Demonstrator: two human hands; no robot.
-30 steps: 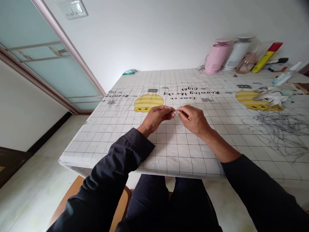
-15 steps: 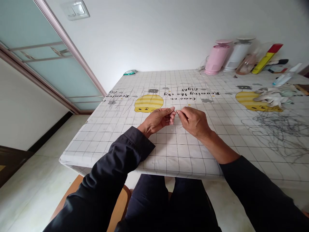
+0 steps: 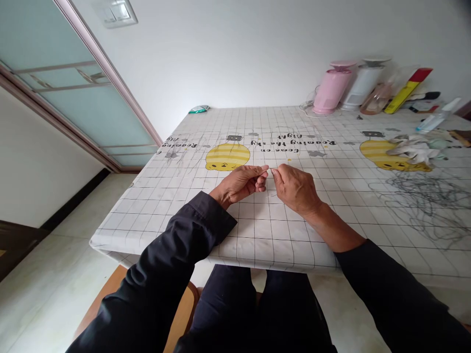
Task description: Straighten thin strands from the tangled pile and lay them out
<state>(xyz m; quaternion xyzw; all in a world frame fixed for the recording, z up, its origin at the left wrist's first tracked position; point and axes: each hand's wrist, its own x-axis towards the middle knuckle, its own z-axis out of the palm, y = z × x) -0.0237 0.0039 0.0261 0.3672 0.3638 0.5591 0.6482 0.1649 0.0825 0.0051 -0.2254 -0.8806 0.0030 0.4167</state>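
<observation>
Above the checked tablecloth, my left hand pinches with thumb and forefinger, its other fingers curled. My right hand is closed too, thumb against the bent forefinger, with its tips just beside the left ones. A tiny piece of thin strand shows between the two pinches; most of it is hidden by my fingers, and its material cannot be made out. A loose tangle of thin dark strands lies to the right of my right hand.
A crumpled pair of whitish gloves lies behind the tangle. Along the wall stand a pink cylinder-shaped device, a white one, a yellow-and-red box and a clear bottle. A green-and-white packet sits at the far left corner.
The fingertips have shifted slightly, and the left thumb now lies straighter along the forefinger. Both hands remain pinched close together in nearly the same place.
</observation>
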